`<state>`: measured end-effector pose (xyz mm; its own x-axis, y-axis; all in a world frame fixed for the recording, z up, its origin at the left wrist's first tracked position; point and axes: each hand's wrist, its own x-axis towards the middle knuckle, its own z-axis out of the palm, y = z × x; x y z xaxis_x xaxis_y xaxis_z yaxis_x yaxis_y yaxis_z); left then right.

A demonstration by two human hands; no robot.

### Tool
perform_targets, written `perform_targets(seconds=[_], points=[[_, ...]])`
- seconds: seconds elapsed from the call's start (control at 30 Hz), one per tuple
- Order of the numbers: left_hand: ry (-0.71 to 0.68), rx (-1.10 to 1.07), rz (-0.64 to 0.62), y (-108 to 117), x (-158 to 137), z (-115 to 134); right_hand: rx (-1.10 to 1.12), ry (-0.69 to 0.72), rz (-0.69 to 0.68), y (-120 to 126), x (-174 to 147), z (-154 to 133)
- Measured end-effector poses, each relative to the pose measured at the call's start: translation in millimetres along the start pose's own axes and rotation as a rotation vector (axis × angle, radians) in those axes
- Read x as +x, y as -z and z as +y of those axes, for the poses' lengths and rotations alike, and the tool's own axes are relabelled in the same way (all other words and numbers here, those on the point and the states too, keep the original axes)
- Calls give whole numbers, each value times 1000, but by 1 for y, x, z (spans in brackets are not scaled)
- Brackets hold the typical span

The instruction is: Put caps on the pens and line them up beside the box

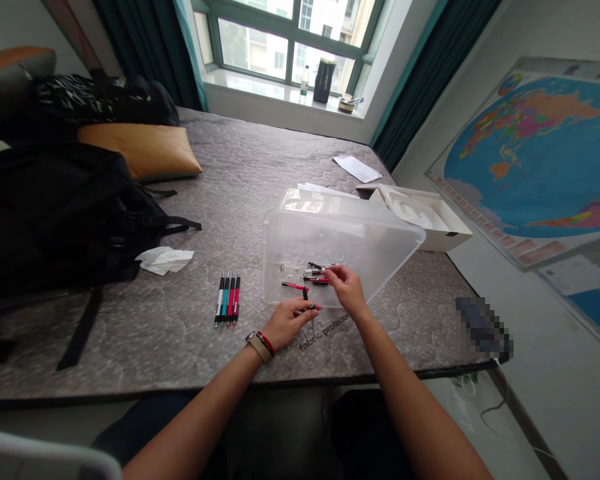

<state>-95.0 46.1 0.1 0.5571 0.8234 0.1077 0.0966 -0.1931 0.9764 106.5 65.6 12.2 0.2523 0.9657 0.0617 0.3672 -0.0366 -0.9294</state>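
Note:
My left hand [291, 323] is closed at the front edge of a clear plastic bin [280, 233], which lies with its opening towards me. Between its fingers is a slim pen part [305, 293] with a black piece pointing up. My right hand [347, 288] reaches into the bin, thumb and forefinger pinched at the end of a small whitish pen part [314, 271]. Around the fingertips lie several loose black and red pen pieces, among them a red barrel [294, 286] and a small metal tip [281, 266]. Their finer details are too small to make out.
Several pens [228, 300] stand side by side left of the bin: white, teal and red. A crumpled tissue [165, 260] and a black backpack [55, 220] are farther left. Behind the bin's right side sits an open white box [445, 213]; a blurred-out object [484, 328] lies at the right edge.

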Motion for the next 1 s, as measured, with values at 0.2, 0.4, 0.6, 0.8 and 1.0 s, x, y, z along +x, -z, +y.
perform_targets(seconds=[0.2, 0.4, 0.6, 0.8, 1.0], points=[[-48, 105, -2, 0, -7, -2, -761, 16, 25, 6, 51, 33], [-70, 136, 1, 5, -7, -8, -918, -16, -101, 1, 64, 39], [-58, 137, 44, 7, -5, -7, -938, -78, -200, 8, 65, 31], [-81, 156, 37, 9, -8, -6, -901, -84, -213, 6, 63, 35], [-78, 184, 39, 14, -10, -5, -917, 4, -163, 9, 60, 40]])
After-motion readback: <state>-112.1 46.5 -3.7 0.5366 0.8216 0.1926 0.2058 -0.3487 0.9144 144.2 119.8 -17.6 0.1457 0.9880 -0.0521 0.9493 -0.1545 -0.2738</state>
